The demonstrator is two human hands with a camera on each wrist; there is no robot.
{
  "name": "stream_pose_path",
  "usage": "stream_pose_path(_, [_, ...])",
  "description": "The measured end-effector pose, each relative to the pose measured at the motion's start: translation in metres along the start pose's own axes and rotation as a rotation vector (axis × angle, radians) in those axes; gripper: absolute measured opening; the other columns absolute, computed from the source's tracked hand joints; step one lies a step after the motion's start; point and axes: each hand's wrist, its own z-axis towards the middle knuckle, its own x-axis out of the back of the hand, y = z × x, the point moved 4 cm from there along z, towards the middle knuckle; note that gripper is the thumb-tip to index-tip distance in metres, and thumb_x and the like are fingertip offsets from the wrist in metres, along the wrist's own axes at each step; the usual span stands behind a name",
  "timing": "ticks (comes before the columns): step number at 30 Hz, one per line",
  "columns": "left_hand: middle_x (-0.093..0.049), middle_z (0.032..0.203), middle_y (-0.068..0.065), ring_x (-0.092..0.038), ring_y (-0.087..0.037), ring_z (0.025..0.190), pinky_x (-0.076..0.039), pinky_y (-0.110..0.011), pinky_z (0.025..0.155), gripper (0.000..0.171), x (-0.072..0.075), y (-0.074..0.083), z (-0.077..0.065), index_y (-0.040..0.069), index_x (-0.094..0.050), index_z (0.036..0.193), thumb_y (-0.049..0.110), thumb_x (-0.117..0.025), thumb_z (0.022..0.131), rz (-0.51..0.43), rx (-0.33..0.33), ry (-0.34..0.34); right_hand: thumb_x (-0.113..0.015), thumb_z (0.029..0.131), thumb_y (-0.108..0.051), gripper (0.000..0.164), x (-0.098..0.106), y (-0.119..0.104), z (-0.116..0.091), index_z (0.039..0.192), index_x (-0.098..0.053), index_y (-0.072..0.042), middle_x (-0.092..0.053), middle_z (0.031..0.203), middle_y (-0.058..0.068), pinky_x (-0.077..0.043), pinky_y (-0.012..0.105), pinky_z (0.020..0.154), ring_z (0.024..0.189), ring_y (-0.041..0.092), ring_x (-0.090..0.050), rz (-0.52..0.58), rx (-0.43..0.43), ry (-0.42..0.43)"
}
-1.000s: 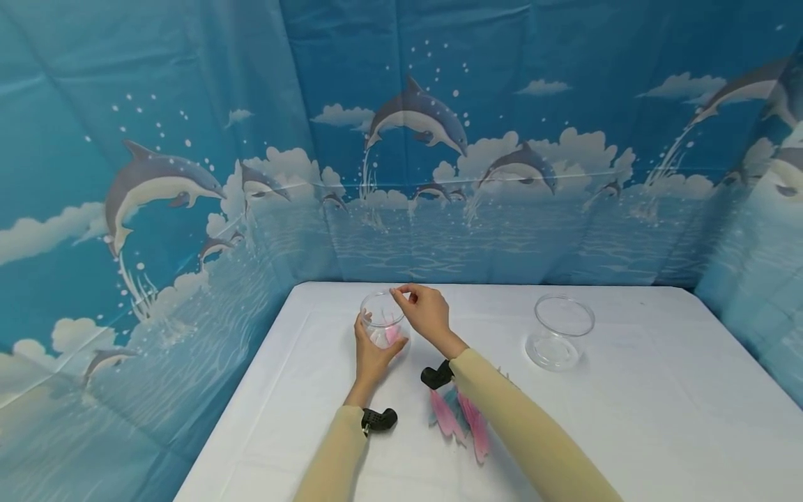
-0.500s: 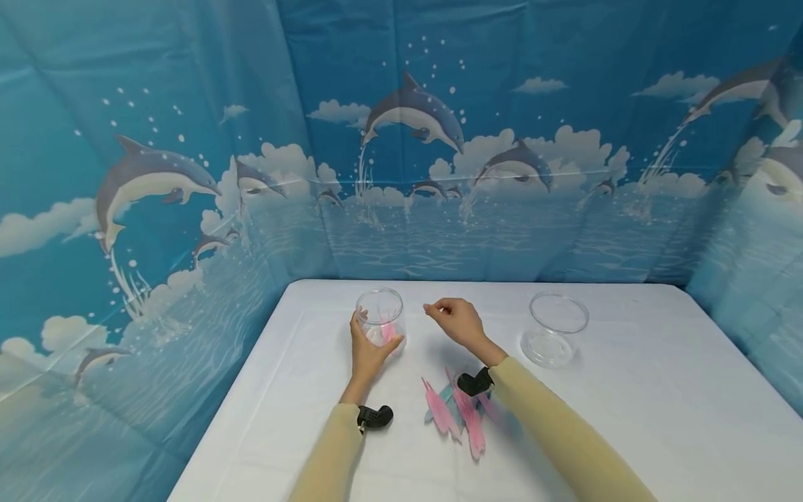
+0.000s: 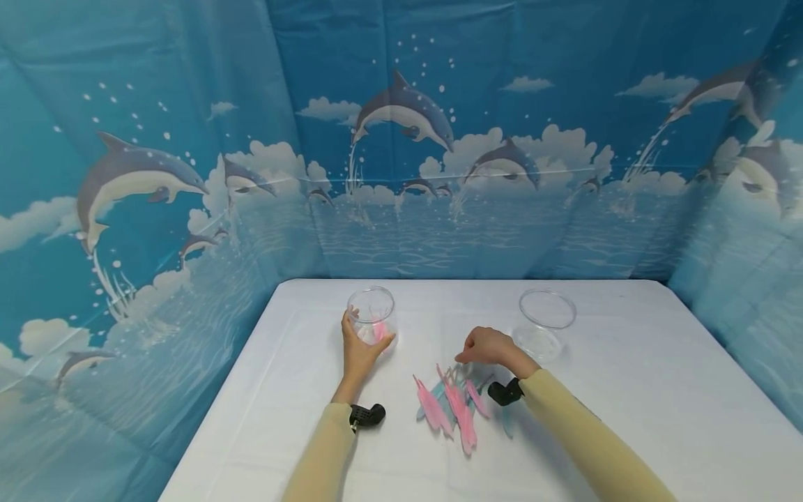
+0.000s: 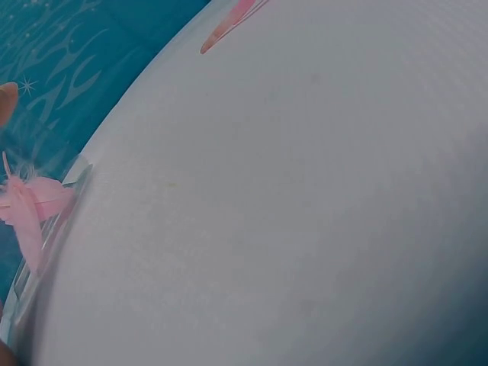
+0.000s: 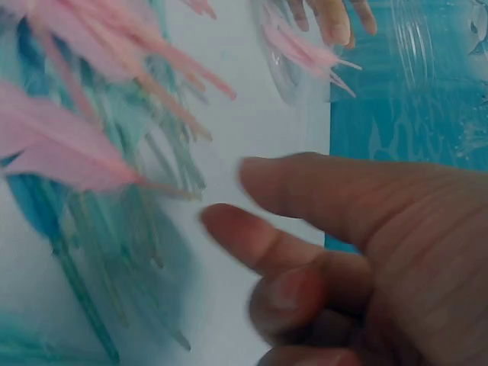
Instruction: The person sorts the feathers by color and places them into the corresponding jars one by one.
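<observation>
My left hand grips a clear round jar at the back left of the table. Inside that jar stand pink feathers, which the left wrist view also shows through its wall. My right hand is just behind the quill ends of a loose pile of pink feathers and blue-green feathers. In the right wrist view its thumb and index finger point at a pink feather, with a gap between the fingertips and nothing held. The other fingers are bent.
A second clear jar stands at the back right, beyond my right wrist. White cloth covers the table. A blue curtain with dolphins hangs behind and at both sides.
My right hand has moved from the held jar's rim, rightward and down towards me, to the feather pile. The left hand keeps its grip on the jar. The view has shifted slightly.
</observation>
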Motion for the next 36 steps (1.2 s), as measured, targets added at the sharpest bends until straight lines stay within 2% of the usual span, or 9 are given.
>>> stream_pose_path(4, [-0.029, 0.146, -0.015, -0.028, -0.030, 0.135, -0.023, -0.046, 0.108, 0.111, 0.002, 0.001, 0.000, 0.015, -0.014, 0.148, 0.029, -0.088, 0.066, -0.015, -0.008, 0.000, -0.074, 0.079, -0.030, 0.025, -0.005, 0.004, -0.004, 0.065, -0.066, -0.011, -0.045, 0.055, -0.005, -0.029, 0.027, 0.050, 0.054, 0.011, -0.035, -0.069, -0.043, -0.071])
stream_pose_path(9, [-0.030, 0.145, -0.015, -0.029, -0.032, 0.134, -0.023, -0.048, 0.107, 0.110, 0.002, 0.002, -0.002, 0.016, -0.015, 0.148, 0.029, -0.088, 0.067, -0.018, -0.009, -0.005, -0.077, 0.076, -0.032, 0.024, -0.012, 0.003, -0.006, 0.070, -0.068, -0.011, -0.055, 0.063, -0.002, -0.033, 0.027, 0.052, 0.059, 0.013, -0.041, -0.077, -0.053, -0.074])
stream_pose_path(12, [-0.030, 0.145, -0.015, -0.029, -0.031, 0.134, -0.024, -0.048, 0.107, 0.110, 0.001, 0.000, -0.003, 0.017, -0.015, 0.148, 0.029, -0.088, 0.067, -0.004, 0.006, -0.009, -0.078, 0.075, -0.033, 0.025, -0.016, 0.001, -0.005, 0.068, -0.068, -0.011, -0.054, 0.060, -0.004, -0.031, 0.027, 0.051, 0.057, 0.012, -0.039, -0.077, -0.055, -0.068])
stream_pose_path(17, [-0.028, 0.146, -0.015, -0.027, -0.031, 0.135, -0.023, -0.047, 0.108, 0.110, 0.000, -0.002, -0.003, 0.017, -0.014, 0.148, 0.030, -0.088, 0.067, 0.014, 0.016, -0.012, -0.078, 0.072, -0.032, 0.031, -0.021, 0.003, 0.000, 0.057, -0.062, -0.011, -0.036, 0.050, -0.008, -0.022, 0.026, 0.048, 0.051, 0.010, -0.028, -0.074, -0.044, -0.062])
stream_pose_path(20, [-0.027, 0.147, -0.015, -0.027, -0.031, 0.135, -0.023, -0.048, 0.107, 0.110, 0.000, -0.001, -0.002, 0.017, -0.014, 0.148, 0.032, -0.087, 0.067, 0.014, 0.009, -0.008, -0.078, 0.072, -0.029, 0.039, -0.021, 0.006, 0.004, 0.050, -0.050, -0.014, -0.026, 0.049, -0.008, -0.018, 0.026, 0.048, 0.050, 0.010, -0.022, -0.037, -0.031, -0.063])
stream_pose_path(23, [-0.028, 0.147, -0.015, -0.027, -0.031, 0.135, -0.023, -0.048, 0.107, 0.111, 0.001, -0.002, -0.001, 0.017, -0.014, 0.148, 0.034, -0.087, 0.067, 0.017, 0.006, -0.007, -0.078, 0.072, -0.026, 0.043, -0.023, 0.009, 0.007, 0.048, -0.044, -0.016, -0.024, 0.047, -0.008, -0.017, 0.025, 0.048, 0.048, 0.009, -0.019, 0.021, -0.013, -0.075])
stream_pose_path(29, [-0.028, 0.147, -0.015, -0.027, -0.031, 0.135, -0.023, -0.048, 0.108, 0.111, 0.000, -0.002, -0.001, 0.018, -0.014, 0.148, 0.034, -0.087, 0.067, 0.006, 0.014, -0.009, -0.078, 0.074, -0.020, 0.047, -0.025, 0.013, 0.006, 0.045, -0.041, -0.017, -0.025, 0.044, -0.008, -0.018, 0.024, 0.044, 0.042, 0.008, -0.018, 0.147, 0.002, -0.112])
stream_pose_path(36, [-0.029, 0.147, -0.016, -0.028, -0.031, 0.135, -0.023, -0.047, 0.107, 0.111, 0.000, -0.003, 0.000, 0.018, -0.014, 0.149, 0.033, -0.088, 0.067, 0.002, 0.018, -0.004, -0.078, 0.073, -0.019, 0.051, -0.028, 0.016, 0.010, 0.043, -0.037, -0.019, -0.025, 0.044, -0.006, -0.022, 0.024, 0.042, 0.039, 0.009, -0.022, 0.192, -0.043, -0.112])
